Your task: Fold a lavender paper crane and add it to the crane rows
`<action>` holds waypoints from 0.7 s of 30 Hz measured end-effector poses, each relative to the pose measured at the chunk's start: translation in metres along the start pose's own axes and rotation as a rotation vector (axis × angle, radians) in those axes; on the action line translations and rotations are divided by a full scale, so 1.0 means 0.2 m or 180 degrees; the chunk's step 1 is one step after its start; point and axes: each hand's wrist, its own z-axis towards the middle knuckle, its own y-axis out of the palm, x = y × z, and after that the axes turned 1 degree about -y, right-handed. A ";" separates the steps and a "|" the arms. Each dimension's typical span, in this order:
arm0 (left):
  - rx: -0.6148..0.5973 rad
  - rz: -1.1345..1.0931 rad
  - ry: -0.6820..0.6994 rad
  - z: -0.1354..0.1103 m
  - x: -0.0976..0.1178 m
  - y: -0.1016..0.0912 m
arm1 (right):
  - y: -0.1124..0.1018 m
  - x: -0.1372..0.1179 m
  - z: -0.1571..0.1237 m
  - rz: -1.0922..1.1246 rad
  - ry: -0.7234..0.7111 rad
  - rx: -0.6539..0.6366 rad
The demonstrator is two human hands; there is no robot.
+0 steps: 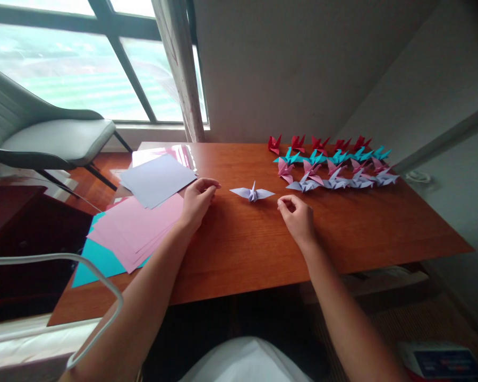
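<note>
A pale lavender paper crane (253, 193) stands on the wooden table between my two hands, wings spread to either side. Neither hand touches it. My left hand (199, 199) is just left of the crane, beside the paper sheets, with fingers curled together and nothing seen in them. To the right of the crane, my right hand (297, 216) hovers low or rests on the table, which I cannot tell. Its thumb and forefinger meet in a pinch, with nothing visible between them.
Rows of folded cranes stand at the back right: red (319, 144), turquoise (340, 156), pink (312, 171) and lavender (336, 181). On the left lie lavender sheets (159, 179), pink sheets (133, 228) and turquoise paper (97, 265). A white cable (103, 281) crosses near my left forearm.
</note>
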 end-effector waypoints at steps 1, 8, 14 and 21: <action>-0.0011 0.0027 0.0006 0.00 0.00 0.00 | 0.01 -0.01 0.00 -0.0014 -0.0073 0.0023; -0.0067 0.0121 0.0073 -0.01 0.02 0.01 | 0.16 -0.14 -0.03 -0.0241 -0.0550 -0.0039; -0.0087 0.0151 0.0108 -0.01 0.02 0.01 | 0.23 -0.22 -0.03 -0.0885 -0.0333 0.0014; -0.0120 0.0220 0.0106 -0.01 0.02 0.01 | 0.22 -0.19 0.00 -0.0781 -0.0210 0.0081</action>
